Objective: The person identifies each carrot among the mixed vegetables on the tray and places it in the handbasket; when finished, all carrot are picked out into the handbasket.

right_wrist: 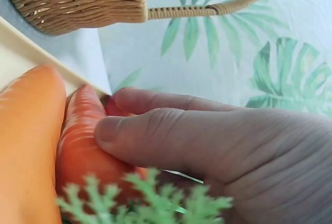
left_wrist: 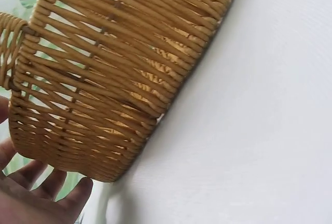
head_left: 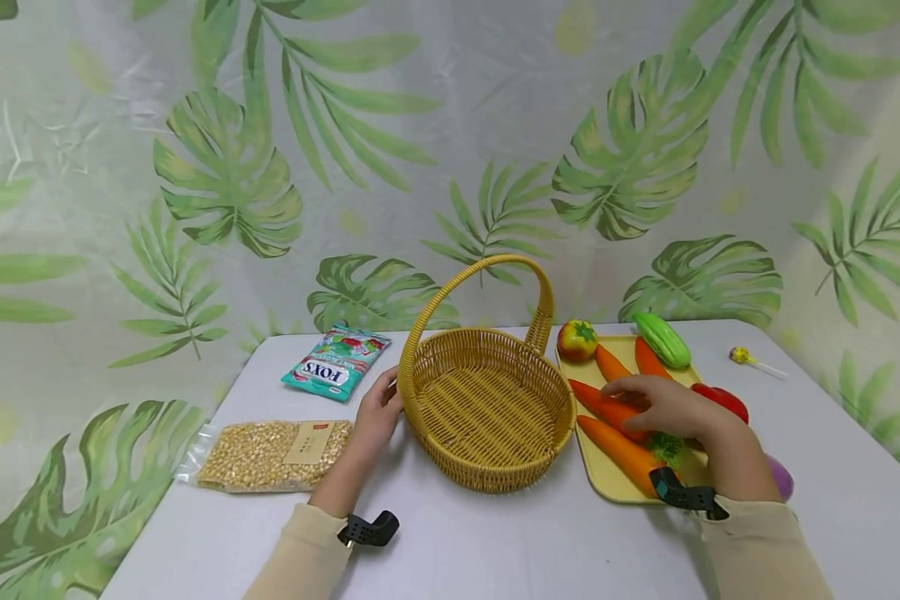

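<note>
A yellow-brown wicker basket [head_left: 487, 475] with a tall looped handle stands upright mid-table. At its left side, my left hand [head_left: 378, 414] touches the outer wall with loosely spread fingers; the left wrist view shows the fingertips [left_wrist: 78, 195] along the woven side. My right hand [head_left: 663, 406] is over the tray of vegetables, thumb and fingers around an orange-red carrot [right_wrist: 85, 141] with a green leafy top. The thumb lies on its near side; the other fingers are partly hidden behind it. A lighter orange carrot [right_wrist: 28, 146] lies beside it.
The pale yellow tray [head_left: 596, 479] also bears several carrots. A tomato-like fruit [head_left: 577, 341], green gourd [head_left: 662, 340], red vegetable [head_left: 723, 402] and purple item [head_left: 780, 477] lie around its edges. A lollipop [head_left: 753, 361] is far right; a candy bag [head_left: 337, 364] and corn-kernel pack [head_left: 262, 457] lie left.
</note>
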Action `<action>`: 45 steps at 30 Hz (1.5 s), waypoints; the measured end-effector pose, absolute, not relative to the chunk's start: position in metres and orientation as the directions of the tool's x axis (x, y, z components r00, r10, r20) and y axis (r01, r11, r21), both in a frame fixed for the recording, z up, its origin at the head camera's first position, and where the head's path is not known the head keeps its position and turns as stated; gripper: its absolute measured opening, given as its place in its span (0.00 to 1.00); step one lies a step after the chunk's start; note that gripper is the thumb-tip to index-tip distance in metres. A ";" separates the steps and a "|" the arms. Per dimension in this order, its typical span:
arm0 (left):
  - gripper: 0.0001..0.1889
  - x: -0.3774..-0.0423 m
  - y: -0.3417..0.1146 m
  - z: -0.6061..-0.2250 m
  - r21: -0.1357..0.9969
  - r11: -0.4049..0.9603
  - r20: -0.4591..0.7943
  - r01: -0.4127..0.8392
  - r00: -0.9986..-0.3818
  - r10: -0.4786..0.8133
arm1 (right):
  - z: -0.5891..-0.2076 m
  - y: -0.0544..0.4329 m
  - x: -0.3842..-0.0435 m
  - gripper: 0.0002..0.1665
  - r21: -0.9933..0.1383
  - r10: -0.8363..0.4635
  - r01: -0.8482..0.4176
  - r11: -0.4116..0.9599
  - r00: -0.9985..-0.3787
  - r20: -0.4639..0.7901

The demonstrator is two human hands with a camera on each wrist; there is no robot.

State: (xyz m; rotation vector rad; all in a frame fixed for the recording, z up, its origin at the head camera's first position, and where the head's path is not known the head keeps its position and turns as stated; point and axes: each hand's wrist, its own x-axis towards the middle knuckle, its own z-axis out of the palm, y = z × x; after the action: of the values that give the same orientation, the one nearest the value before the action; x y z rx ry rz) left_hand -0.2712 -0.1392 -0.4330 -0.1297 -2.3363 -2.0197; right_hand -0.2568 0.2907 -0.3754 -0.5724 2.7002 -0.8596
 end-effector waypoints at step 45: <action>0.23 -0.271 -0.136 -0.445 0.994 0.082 0.073 0.076 -0.996 0.044 | -0.368 0.303 -0.254 0.19 -0.649 -0.426 -0.254 0.717 -0.897 -0.120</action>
State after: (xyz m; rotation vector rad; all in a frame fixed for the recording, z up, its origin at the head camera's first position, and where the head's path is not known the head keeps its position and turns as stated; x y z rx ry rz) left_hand -0.2709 -0.1361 -0.4448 -0.1277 -2.2931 -2.1084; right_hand -0.2537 0.3033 -0.3680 -0.5386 2.6627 -0.9503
